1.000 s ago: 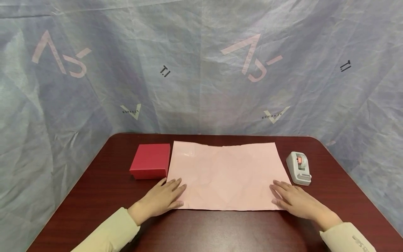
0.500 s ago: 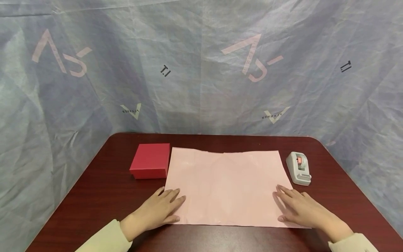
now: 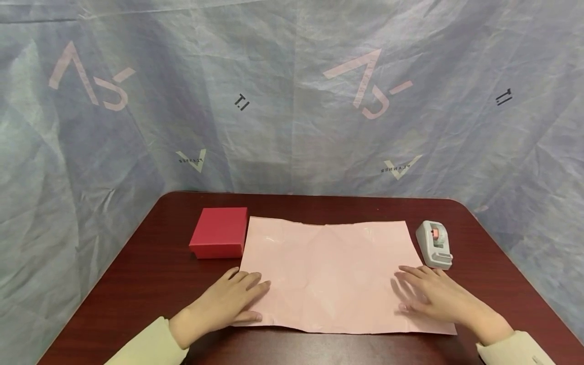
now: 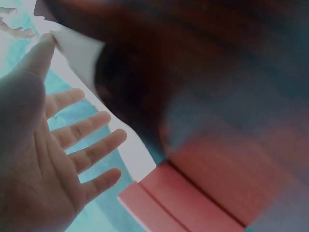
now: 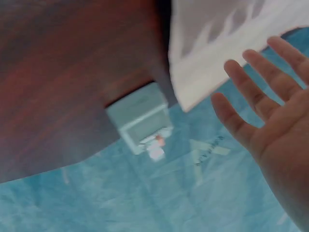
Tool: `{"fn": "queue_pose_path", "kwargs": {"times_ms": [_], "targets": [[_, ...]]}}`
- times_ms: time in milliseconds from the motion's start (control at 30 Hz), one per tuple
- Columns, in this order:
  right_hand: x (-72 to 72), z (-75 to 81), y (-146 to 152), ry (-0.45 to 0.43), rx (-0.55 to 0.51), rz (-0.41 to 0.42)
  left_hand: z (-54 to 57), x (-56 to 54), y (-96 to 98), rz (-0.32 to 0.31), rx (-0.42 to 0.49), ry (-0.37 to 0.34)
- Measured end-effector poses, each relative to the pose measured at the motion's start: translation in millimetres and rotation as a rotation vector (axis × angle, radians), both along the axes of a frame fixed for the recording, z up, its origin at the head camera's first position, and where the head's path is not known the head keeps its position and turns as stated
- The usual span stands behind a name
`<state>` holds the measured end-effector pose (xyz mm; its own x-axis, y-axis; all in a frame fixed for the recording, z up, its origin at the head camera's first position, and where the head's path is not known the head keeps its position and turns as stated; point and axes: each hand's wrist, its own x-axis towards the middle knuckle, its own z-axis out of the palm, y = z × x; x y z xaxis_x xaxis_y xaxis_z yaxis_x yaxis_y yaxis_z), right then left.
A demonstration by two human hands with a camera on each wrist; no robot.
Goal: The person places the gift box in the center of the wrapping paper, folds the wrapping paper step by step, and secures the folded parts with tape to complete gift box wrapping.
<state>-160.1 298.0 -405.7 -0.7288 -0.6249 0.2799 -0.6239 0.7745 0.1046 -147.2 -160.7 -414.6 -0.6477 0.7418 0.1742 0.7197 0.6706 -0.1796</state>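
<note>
A sheet of pink paper [image 3: 328,274] lies in the middle of the dark red-brown table, faintly creased, its near edge slightly wavy. My left hand [image 3: 225,301] is over its near left corner, fingers spread and thumb along the front edge. On the opposite side my right hand [image 3: 440,296] hovers over the near right part, its fingers casting shadows on the sheet. Both wrist views show outstretched fingers with nothing gripped: the left palm [image 4: 43,164] and the right palm [image 5: 289,130].
Beyond my left hand a red box [image 3: 219,232] stands beside the paper's left edge. A white tape dispenser [image 3: 434,244] sits just past the right edge. Behind the table [image 3: 137,284] hangs a grey-blue printed cloth [image 3: 292,126].
The pink paper has slid toward me, along with both hands. During the last half second its near edge has become wavier, and the hands have shifted only slightly.
</note>
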Motion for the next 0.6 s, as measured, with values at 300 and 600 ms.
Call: {"fn": "queue_pose_path", "kwargs": {"times_ms": [300, 600], "targets": [[-23.4, 30.1, -42, 0.035, -0.040, 0.063, 22.4, -15.4, -7.0, 0.055, 0.068, 0.081], [-51.7, 44.8, -110, -0.024, -0.041, 0.106, 37.2, -35.6, -32.1, 0.179, 0.161, 0.122]]}}
